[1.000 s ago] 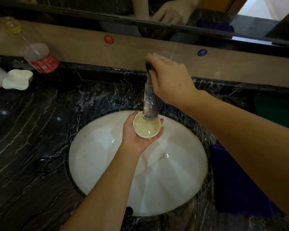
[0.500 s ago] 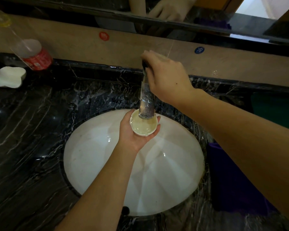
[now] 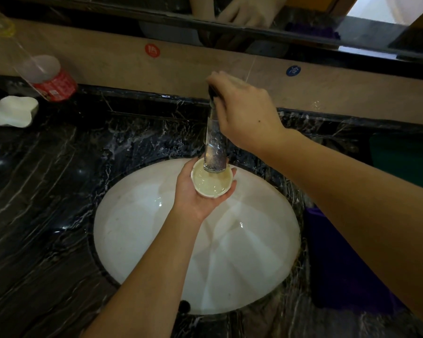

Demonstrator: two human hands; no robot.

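Observation:
A small white cup point(image 3: 211, 183) sits in my left hand point(image 3: 195, 193), whose palm and curled fingers cradle it right under the spout of the chrome faucet point(image 3: 215, 152). The cup holds pale, cloudy water up to near its rim. My right hand point(image 3: 242, 111) grips the faucet's dark handle at the top, fingers wrapped over it. Both are above the back of the white sink basin point(image 3: 144, 240).
The basin is set in a black marble counter point(image 3: 42, 191). At the back left lie a tipped plastic bottle with a red label point(image 3: 44, 76) and a white dish point(image 3: 14, 111). Red point(image 3: 152, 50) and blue point(image 3: 293, 70) stickers mark the backsplash. A purple object point(image 3: 340, 259) sits right of the basin.
The cup has tilted slightly toward me in my left hand. My right hand stays on the faucet handle. The view shifts a little.

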